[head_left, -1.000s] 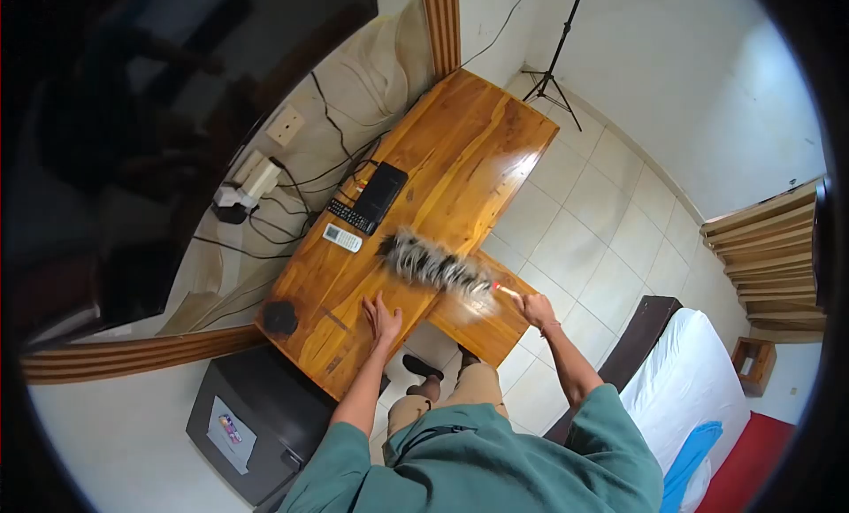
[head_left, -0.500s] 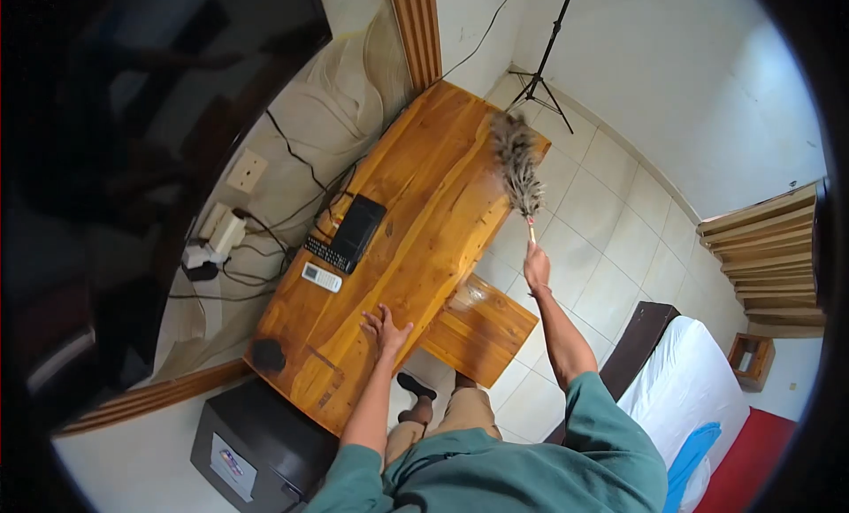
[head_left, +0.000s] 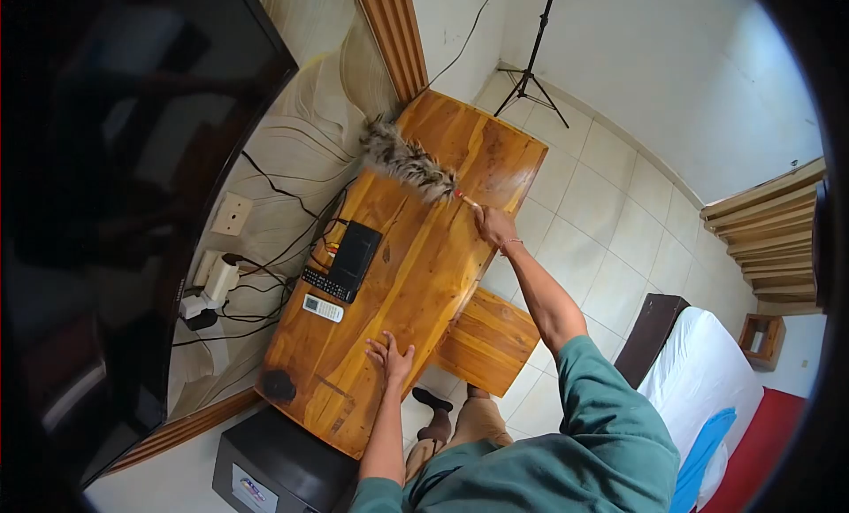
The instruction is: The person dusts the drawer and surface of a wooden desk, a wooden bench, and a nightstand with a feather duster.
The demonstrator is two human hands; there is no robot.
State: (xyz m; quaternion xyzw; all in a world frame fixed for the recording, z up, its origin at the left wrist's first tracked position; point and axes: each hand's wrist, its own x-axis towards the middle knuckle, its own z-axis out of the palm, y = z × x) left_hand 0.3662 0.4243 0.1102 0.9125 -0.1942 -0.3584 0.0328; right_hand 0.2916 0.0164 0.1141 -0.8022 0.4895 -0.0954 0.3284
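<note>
My right hand (head_left: 495, 225) is wrapped round the light handle of a feather duster (head_left: 409, 165). The duster's grey, fluffy head lies across the far part of the wooden table (head_left: 416, 248), its tip reaching the wall side. My left hand (head_left: 392, 357), fingers spread and holding nothing, is over the near part of the table. Beyond it are a white remote (head_left: 323, 308), a black remote (head_left: 325, 284) and a flat black box (head_left: 356, 256) with cables. A round dark object (head_left: 279, 386) sits at the table's left end.
A large black screen (head_left: 133, 186) fills the left. Sockets with plugs (head_left: 212, 279) are on the wall. Below the table stands a black cabinet (head_left: 283, 460). A wooden stool (head_left: 488, 340) adjoins the table's front edge. A tripod (head_left: 528, 75) and a bed (head_left: 703, 363) are farther off.
The duster has swung from near my body to the table's far right edge, then left across the far end toward the wall. My left hand stays spread over the table.
</note>
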